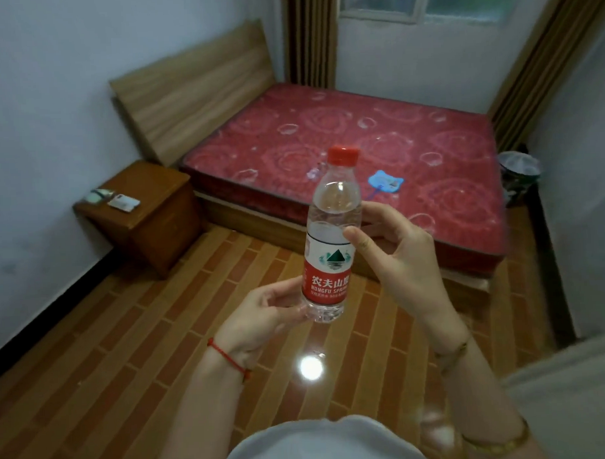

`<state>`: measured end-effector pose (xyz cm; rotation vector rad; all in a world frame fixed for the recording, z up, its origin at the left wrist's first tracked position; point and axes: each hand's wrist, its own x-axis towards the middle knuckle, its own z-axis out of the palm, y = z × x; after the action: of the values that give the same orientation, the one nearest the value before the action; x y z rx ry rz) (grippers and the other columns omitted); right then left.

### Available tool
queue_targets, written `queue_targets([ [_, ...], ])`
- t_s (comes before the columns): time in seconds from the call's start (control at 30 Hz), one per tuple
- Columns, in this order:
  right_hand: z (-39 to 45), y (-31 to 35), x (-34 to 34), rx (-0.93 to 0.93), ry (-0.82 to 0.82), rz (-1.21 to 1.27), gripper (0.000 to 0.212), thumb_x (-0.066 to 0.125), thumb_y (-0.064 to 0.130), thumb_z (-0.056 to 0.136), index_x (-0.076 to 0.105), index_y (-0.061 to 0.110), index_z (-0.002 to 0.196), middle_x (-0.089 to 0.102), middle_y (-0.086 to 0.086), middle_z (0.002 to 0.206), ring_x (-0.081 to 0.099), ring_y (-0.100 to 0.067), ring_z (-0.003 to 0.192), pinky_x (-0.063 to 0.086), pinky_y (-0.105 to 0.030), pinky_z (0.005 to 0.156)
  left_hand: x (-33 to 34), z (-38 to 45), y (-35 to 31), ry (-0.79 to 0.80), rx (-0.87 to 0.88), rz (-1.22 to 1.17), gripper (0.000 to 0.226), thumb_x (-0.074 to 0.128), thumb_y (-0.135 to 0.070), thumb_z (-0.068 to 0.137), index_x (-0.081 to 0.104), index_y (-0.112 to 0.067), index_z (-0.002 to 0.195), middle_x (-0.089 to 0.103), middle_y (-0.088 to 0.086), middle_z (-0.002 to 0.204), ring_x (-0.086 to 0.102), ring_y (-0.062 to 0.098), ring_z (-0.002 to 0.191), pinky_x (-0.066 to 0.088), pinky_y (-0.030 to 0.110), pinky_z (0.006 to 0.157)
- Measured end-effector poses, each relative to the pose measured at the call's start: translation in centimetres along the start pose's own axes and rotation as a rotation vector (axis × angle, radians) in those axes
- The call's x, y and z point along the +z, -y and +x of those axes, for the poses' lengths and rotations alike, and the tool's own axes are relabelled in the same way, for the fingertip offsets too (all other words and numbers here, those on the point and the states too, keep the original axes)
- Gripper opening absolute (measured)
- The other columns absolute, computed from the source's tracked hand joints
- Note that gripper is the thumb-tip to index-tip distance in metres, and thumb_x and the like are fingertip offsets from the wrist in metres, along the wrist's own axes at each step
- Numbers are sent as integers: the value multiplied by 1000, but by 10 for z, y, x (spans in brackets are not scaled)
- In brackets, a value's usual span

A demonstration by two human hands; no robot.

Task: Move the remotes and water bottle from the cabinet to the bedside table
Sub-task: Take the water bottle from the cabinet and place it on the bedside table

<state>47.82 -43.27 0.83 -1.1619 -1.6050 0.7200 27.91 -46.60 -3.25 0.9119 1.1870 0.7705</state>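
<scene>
Your left hand (259, 316) grips the bottom of the water bottle (330, 242) | your right hand (394, 250) pinches its middle, bottle upright in the air over the floor (144, 355) | far left, the desk (145, 186) holds two remotes (123, 202) | beyond, the red bed (377, 147) with a blue fan (385, 181) | bare floor between you and the desk.

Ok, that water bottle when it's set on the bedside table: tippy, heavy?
The water bottle looks nearly full, so probably heavy for its size. Tall and narrow, it could tip if nudged. Both the left hand and right hand steady it.
</scene>
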Motion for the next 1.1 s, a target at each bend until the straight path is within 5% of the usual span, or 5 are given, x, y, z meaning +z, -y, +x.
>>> queue_targets([
  [0.37, 174, -62, 99, -67, 278, 101, 39, 68, 36, 87, 65, 16, 121, 71, 9, 112, 67, -5, 104, 56, -33, 90, -86, 112, -39, -267, -8, -38, 53, 69, -5, 82, 57, -20, 132, 70, -3, 122, 62, 15, 119, 43, 45, 108],
  [0.6, 297, -81, 187, -125, 376, 125, 37, 68, 33, 89, 65, 16, 122, 71, 10, 109, 67, -2, 100, 57, -28, 86, -179, 197, -83, -377, 23, -92, 48, 66, 0, 85, 59, -26, 125, 73, -5, 114, 67, 10, 110, 51, 30, 95],
  [0.8, 412, -80, 264, -173, 408, 158, 36, 68, 33, 88, 65, 17, 121, 71, 11, 107, 67, -2, 97, 56, -22, 82, -267, 270, -144, -414, 43, -93, 39, 64, -3, 88, 64, -31, 114, 74, -4, 112, 68, 13, 110, 50, 32, 97],
  [1.0, 505, -99, 327, -172, 438, 179, 38, 68, 35, 88, 65, 18, 121, 72, 12, 108, 68, -2, 97, 57, -25, 82, -336, 340, -185, -426, 46, -110, 49, 62, -2, 89, 55, -21, 133, 72, 0, 118, 65, 16, 116, 46, 40, 106],
  [1.1, 544, -113, 354, -161, 459, 202, 38, 69, 35, 88, 65, 19, 122, 71, 12, 109, 68, -3, 98, 58, -27, 83, -364, 372, -201, -442, 40, -90, 49, 62, -3, 89, 54, -21, 134, 73, -5, 114, 67, 10, 110, 53, 29, 95],
])
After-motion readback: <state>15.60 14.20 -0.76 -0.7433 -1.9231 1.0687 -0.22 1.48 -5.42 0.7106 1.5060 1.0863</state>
